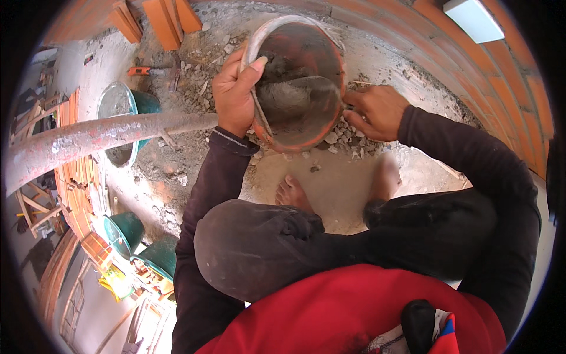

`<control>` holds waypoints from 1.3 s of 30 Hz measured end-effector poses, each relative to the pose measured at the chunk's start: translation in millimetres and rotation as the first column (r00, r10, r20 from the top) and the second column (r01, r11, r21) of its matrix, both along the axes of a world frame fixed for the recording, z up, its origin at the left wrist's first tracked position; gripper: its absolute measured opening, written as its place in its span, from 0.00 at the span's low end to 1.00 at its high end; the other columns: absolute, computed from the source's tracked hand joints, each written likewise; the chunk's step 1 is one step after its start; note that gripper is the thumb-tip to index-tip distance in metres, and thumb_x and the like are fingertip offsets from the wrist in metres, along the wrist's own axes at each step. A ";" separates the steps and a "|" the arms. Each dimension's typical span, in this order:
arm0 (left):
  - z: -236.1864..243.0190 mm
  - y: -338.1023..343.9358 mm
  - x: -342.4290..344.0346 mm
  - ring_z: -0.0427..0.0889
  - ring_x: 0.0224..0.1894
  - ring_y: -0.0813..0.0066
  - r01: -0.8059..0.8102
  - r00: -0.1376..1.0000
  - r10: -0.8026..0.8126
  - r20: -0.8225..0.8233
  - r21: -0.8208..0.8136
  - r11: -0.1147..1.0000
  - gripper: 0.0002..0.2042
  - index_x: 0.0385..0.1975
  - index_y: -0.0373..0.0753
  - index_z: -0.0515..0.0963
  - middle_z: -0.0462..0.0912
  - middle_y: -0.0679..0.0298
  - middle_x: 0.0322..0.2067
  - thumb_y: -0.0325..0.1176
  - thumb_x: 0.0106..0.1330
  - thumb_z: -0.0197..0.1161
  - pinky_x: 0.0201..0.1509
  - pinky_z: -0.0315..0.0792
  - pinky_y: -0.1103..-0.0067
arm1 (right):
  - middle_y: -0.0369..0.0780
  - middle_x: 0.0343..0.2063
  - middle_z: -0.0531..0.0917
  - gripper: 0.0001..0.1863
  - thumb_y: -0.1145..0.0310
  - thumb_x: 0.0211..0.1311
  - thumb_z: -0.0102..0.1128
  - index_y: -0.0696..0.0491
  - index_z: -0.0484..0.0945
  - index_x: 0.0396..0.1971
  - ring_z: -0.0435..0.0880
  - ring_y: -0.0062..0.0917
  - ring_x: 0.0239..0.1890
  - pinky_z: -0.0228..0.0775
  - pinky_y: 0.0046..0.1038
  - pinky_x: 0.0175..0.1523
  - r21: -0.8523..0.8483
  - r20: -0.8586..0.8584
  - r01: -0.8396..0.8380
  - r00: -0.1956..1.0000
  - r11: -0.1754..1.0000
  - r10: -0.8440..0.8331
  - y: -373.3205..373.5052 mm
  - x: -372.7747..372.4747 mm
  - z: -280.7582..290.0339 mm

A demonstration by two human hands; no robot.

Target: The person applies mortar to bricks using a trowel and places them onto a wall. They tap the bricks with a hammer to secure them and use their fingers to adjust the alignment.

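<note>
Left hand [234, 94] fingers clamped over the orange bucket [298, 82] rim, grey mortar [295, 97] inside; right hand [377, 109] fingers pinched on a trowel handle at its edge, green bucket [127, 121] nearby.

A round orange plastic bucket [295, 82] is smeared inside with grey mortar [295, 97]. The curved brick wall [471, 65] is orange-red; two plastic tubs [127, 233] are dark green.

Bright, even daylight falls over my view, with soft shadows only. My body shades the ground [330, 189] by my feet, and the inside of the bucket [295, 82] is dim. Focus is sharp at the centre. The brick wall [501, 76] and pipe [106, 135] bow toward the black fisheye rim.
</note>
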State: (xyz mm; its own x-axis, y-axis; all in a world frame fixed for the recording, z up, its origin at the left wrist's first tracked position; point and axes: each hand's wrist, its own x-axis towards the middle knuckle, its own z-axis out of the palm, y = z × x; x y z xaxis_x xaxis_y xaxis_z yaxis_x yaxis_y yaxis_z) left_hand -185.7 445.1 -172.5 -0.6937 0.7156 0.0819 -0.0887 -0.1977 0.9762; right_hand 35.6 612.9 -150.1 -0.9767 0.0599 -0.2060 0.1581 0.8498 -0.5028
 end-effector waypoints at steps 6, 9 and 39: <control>8.1 7.6 12.9 0.76 0.50 0.73 0.060 0.982 -0.069 -0.176 -0.052 0.997 0.10 0.22 0.27 0.78 0.80 0.53 0.50 0.27 0.61 0.64 0.53 0.67 0.77 | 0.48 0.20 0.78 0.11 0.63 0.64 0.55 0.57 0.75 0.34 0.80 0.47 0.31 0.72 0.42 0.35 0.040 -0.066 0.051 0.997 0.998 -0.048 15.4 7.0 -17.4; 6.5 7.1 12.9 0.76 0.51 0.72 0.129 0.978 -0.133 -0.163 -0.035 0.991 0.10 0.21 0.27 0.77 0.80 0.52 0.51 0.27 0.60 0.65 0.53 0.67 0.77 | 0.48 0.20 0.79 0.15 0.61 0.68 0.52 0.59 0.75 0.31 0.80 0.46 0.30 0.72 0.40 0.36 -0.305 0.197 0.142 0.977 0.942 -0.084 17.8 -10.3 6.4; 4.5 -1.9 8.8 0.74 0.50 0.74 0.076 0.973 -0.091 -0.212 -0.079 0.994 0.10 0.33 0.25 0.80 0.76 0.55 0.55 0.29 0.65 0.61 0.55 0.65 0.78 | 0.41 0.31 0.84 0.11 0.73 0.53 0.54 0.48 0.78 0.37 0.85 0.38 0.35 0.76 0.38 0.37 0.540 0.040 -0.042 0.999 0.840 0.024 73.7 9.9 -11.3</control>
